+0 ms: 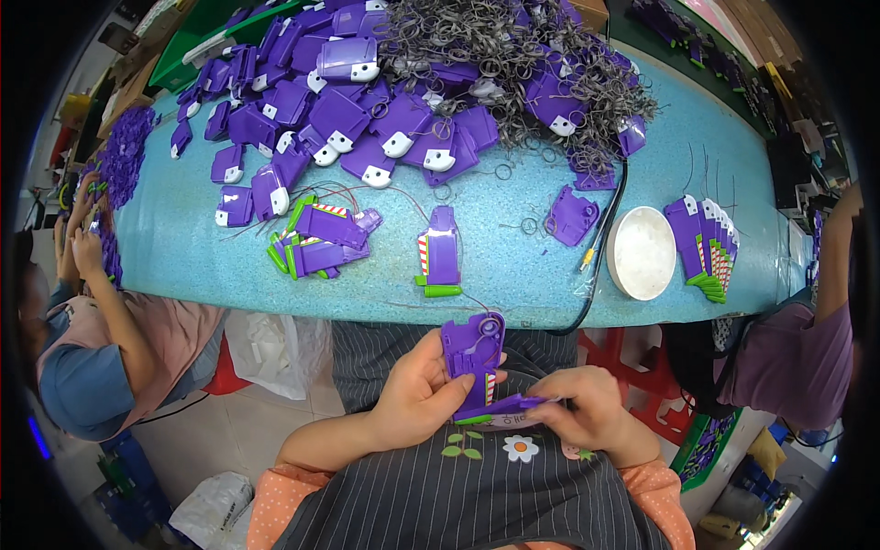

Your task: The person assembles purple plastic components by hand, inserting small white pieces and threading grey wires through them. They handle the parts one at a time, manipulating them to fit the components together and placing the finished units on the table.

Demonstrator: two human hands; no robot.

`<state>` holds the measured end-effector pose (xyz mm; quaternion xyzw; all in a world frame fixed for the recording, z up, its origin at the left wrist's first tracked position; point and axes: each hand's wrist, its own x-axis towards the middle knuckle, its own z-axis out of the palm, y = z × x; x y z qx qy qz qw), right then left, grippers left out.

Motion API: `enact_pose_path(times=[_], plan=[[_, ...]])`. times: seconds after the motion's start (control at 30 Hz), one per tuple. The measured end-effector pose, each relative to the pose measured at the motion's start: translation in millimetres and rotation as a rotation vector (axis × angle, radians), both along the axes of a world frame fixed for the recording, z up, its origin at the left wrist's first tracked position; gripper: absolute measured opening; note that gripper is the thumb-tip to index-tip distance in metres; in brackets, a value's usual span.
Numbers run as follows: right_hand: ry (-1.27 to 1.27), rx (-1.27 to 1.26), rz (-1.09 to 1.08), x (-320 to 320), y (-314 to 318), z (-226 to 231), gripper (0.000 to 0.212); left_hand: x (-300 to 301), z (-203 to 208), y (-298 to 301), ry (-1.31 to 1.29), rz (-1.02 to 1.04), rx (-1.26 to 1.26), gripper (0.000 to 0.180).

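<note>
Above my lap, just off the table's near edge, my left hand (417, 392) grips a purple plastic wing-shaped toy shell (469, 341). A round ring-like part and a thin wire show in its upper end, and a red-and-white striped edge with green below. My right hand (591, 403) pinches a second purple plastic piece (515, 404), tilted across the shell's lower end; whether the two are joined I cannot tell. Straight ahead on the table lies a purple wing (444, 252) with a green tip and a wire. To its left is a small pile of similar wings (321, 240).
Purple shells with white corners (335, 119) and a tangle of grey wire rings (513, 55) heap at the back of the blue table (367, 298). A white bowl (642, 252), black cable (610, 215) and fanned wings (704, 243) lie right. People sit at both sides.
</note>
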<state>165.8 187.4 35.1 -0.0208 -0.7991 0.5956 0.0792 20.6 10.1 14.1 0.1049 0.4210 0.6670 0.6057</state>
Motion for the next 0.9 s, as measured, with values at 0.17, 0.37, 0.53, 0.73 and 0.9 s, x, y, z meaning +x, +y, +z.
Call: enact_pose_path(times=[0.17,0.37,0.53,0.73,0.9], plan=[[0.058,0.062,-0.086,-17,7,5,0.024,13,-13,-6,0.075,-0.057,-0.007,0.046],[-0.239,-0.290,-0.067,-32,-3,-14,0.027,10,-8,-5,-0.014,-0.150,0.012,0.049],[-0.272,-0.278,-0.061,-35,-4,-17,0.028,10,-9,-5,0.035,-0.198,-0.038,0.047],[-0.215,-0.179,-0.108,-35,-9,-14,0.029,9,-4,-2,0.278,-0.196,-0.067,0.029],[-0.235,-0.303,-0.310,-34,-17,-8,0.039,2,5,5,0.602,-0.126,-0.050,0.020]])
